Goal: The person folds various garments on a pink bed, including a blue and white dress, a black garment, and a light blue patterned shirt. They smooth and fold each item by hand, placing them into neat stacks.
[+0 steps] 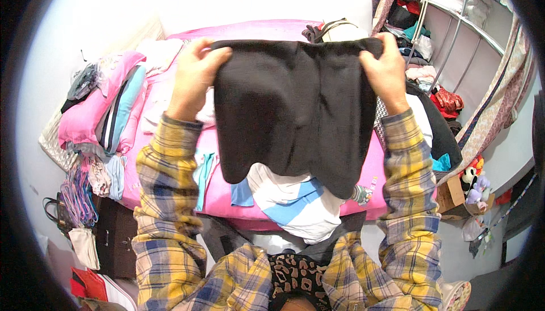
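Observation:
A black garment, a skirt or a pair of shorts, hangs spread out between my two hands. My left hand pinches its upper left corner, thumb on the near side. At the upper right corner, my right hand grips the same edge, which is pulled nearly straight. Below its lower hem lies a white and blue garment, crumpled at the bed's near edge. The black cloth hides the middle of the bed.
A bed with a pink sheet stands before me. Pillows and folded clothes are piled at its left, with a bundle of hangers nearby. Clothes fill an open shelf rack at the right, beside a curtain and soft toys.

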